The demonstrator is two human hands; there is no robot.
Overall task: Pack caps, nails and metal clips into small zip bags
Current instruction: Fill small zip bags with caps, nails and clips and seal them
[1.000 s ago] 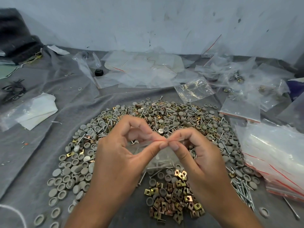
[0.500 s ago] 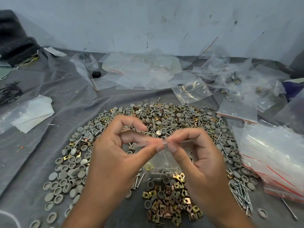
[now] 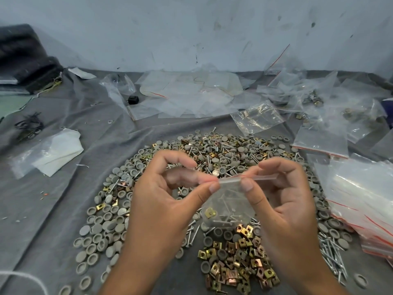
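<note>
Zip bag of nails and clips, its top strip pinched by both hands.

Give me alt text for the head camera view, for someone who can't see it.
Two hands, left hand and right hand, pinch the top strip of a small zip bag holding nails and a metal clip. Below lies a grey cloth spread with grey caps, brass clips and nails.

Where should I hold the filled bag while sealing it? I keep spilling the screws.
Pinch the stiff zip strip along the top edge of the bag, coming from both ends, as the left hand and right hand do. The load sags at the bottom, so holding the top probably keeps the mouth upright.
</note>
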